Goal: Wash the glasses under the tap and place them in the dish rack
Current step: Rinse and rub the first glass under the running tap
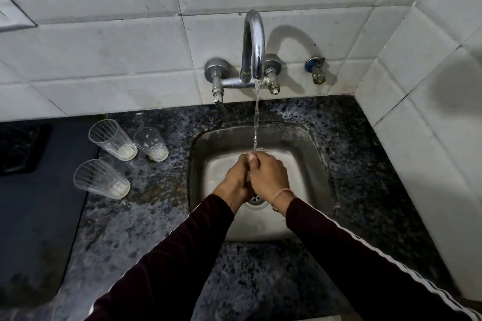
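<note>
Water runs from the chrome tap (pixel 254 44) into the steel sink (pixel 310 143). Over the basin, my left hand (pixel 236 180) and my right hand (pixel 268 177) are wrapped together around a clear glass (pixel 262 150). Only its rim shows above my fingers, right under the stream. Three more clear glasses stand upright on the counter left of the sink, each with white residue at the bottom: one at the back left (pixel 112 139), one beside it (pixel 151 144), one nearer to me (pixel 100 179).
A dark speckled granite counter (pixel 360 164) surrounds the sink. A dark mat or tray (pixel 36 216) lies at the far left. White tiled walls close off the back and the right side. A small valve (pixel 317 70) sticks out of the wall right of the tap.
</note>
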